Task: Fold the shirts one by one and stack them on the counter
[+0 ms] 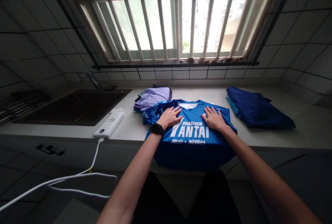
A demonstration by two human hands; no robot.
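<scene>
A blue shirt (192, 151) with white lettering lies spread on the counter, its lower part hanging over the front edge. My left hand (169, 117), with a black watch on the wrist, lies flat on the shirt left of the neckline, fingers spread. On the other side of the neckline, my right hand (213, 117) rests palm down with its fingers apart. Behind and left of the shirt is a pile of clothes with a lilac piece (155, 98) on top. Folded dark blue clothing (256, 108) lies to the right, over a teal piece.
A dark sink (75, 106) with a faucet (95, 81) is at the left. A white power bank or adapter (110, 123) with a white cable (94, 160) sits near the front edge of the counter (311, 130). A barred window (168, 23) is behind.
</scene>
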